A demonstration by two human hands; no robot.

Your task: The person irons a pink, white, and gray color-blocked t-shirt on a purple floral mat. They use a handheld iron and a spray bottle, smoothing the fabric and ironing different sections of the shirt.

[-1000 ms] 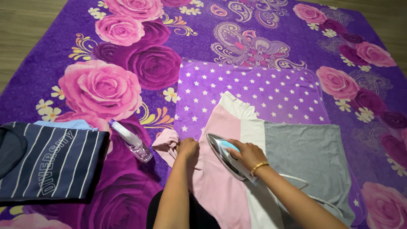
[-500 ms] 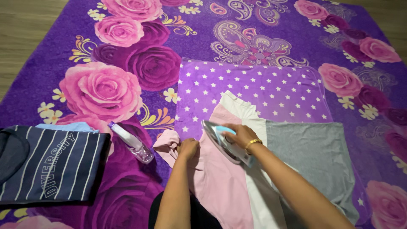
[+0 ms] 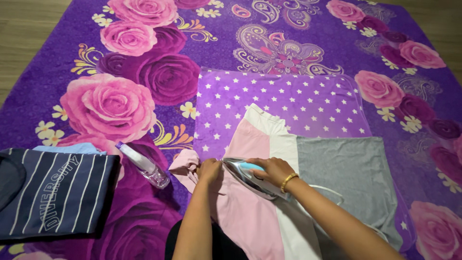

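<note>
Gripping the pale blue handle of a silver-soled electric iron (image 3: 252, 177), the right hand (image 3: 273, 169) has its fingers curled closed over the top of it, a gold bangle (image 3: 288, 182) sitting on the wrist just behind; the iron's soleplate lies on a pink, white and grey colour-block cotton shirt (image 3: 269, 212), with its pointed nose aimed toward the left hand (image 3: 211, 170), which sits just beside that tip. The left hand's fingers are bunched together and pressing down on the pink cloth at the shoulder, right where a crumpled pink sleeve (image 3: 185, 166) pokes out beyond them. A thin white cord (image 3: 327, 188) trails from the back of the iron across the grey panel, away from the right fingers. The shirt lies spread over a purple padded cloth printed with white stars (image 3: 284, 103), which reaches beyond both hands, and all of it rests on a big purple floor rug with pink roses (image 3: 108, 101). Out past the left fingers, near the sleeve but apart from it, a clear plastic spray bottle with a white nozzle (image 3: 143, 165) lies on its side, and farther out that way sits a folded navy shirt with white stripes (image 3: 55, 192) on top of a folded light blue garment (image 3: 67, 149)
</note>
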